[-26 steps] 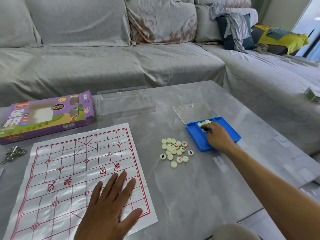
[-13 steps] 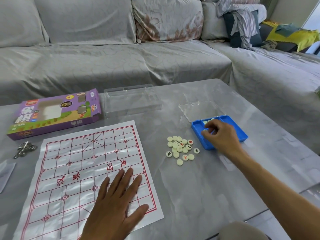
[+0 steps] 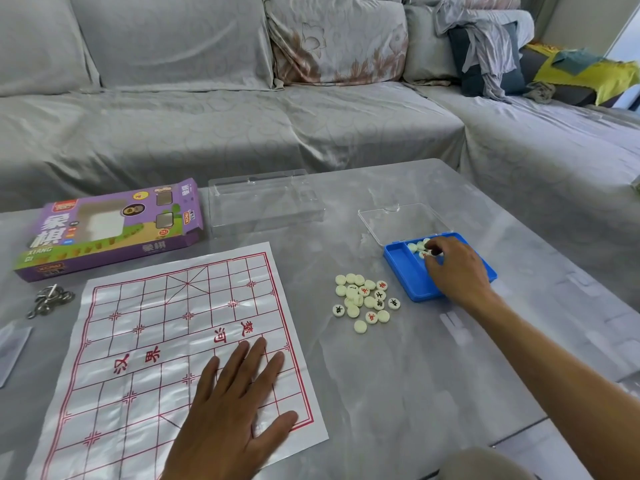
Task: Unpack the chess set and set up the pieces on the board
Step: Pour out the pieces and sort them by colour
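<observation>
— So, where are the hands?

— Left hand (image 3: 232, 410) lies flat at six o'clock on the white plastic-sheet board printed with a red grid (image 3: 166, 341), fingers straight and slightly spread, pressing its near right corner. Right hand (image 3: 457, 268) reaches to three o'clock, over the shallow blue plastic tray (image 3: 401, 268); its fingers are curled down onto the few cream round pieces (image 3: 415, 247) in the tray's far corner. Whether it pinches one, I cannot tell.

— And the remaining pieces?

— A loose pile of cream discs with red and black characters (image 3: 367, 299) sits on the grey marble-look table (image 3: 398, 393), between board and tray, just beside the tray. No piece stands on the board.

— Anything else?

— The tray's clear lid (image 3: 401, 220) lies open at its far side. At twelve o'clock, a clear plastic case (image 3: 263, 202); at ten o'clock, a purple cardboard box (image 3: 110, 230); at nine o'clock, a metal key bunch (image 3: 50, 299).
</observation>
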`<state>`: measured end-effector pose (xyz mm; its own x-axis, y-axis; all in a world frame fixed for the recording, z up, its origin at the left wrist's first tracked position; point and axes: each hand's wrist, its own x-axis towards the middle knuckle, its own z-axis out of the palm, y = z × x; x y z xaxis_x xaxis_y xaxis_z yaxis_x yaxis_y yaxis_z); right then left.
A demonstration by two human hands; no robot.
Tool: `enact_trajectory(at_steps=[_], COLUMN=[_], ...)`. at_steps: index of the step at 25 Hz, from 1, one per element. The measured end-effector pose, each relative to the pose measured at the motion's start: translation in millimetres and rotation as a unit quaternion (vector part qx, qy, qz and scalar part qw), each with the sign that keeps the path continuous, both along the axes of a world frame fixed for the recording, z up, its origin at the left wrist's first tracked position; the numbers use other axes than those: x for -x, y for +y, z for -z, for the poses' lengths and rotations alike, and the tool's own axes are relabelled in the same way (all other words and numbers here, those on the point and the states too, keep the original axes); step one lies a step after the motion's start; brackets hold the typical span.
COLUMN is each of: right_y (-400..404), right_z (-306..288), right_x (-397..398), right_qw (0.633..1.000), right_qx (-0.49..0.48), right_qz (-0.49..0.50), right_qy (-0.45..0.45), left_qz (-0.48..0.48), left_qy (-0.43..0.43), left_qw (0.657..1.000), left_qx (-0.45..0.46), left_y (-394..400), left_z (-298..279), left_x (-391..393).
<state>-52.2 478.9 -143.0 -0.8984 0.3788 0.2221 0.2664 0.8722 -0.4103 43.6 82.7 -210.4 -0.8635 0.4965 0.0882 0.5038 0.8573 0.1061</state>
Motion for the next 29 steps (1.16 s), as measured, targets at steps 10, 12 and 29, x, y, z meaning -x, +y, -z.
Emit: enact_trajectory(at_steps=[10, 12, 29], right_y=[11.1, 11.8, -59.4], right_z=[15.8, 15.8, -1.3], right_x=[15.1, 16.4, 2.2], right_qw=[0.997, 0.995, 0.991], right_qx=[-0.05, -0.056, 0.07], right_qz=[0.022, 0.02, -0.09], right_qy=[-0.061, -0.08, 0.068], left_qz=[0.005, 0.0, -0.009], left_qy=[0.006, 0.003, 0.003], left_qw=[1.0, 1.0, 1.0], left_qx=[-0.006, -0.01, -0.007], left_y=[0.9, 0.0, 2.3], left_z=[-1.3, -1.7, -5.2], left_x=[-0.3, -0.9, -2.8])
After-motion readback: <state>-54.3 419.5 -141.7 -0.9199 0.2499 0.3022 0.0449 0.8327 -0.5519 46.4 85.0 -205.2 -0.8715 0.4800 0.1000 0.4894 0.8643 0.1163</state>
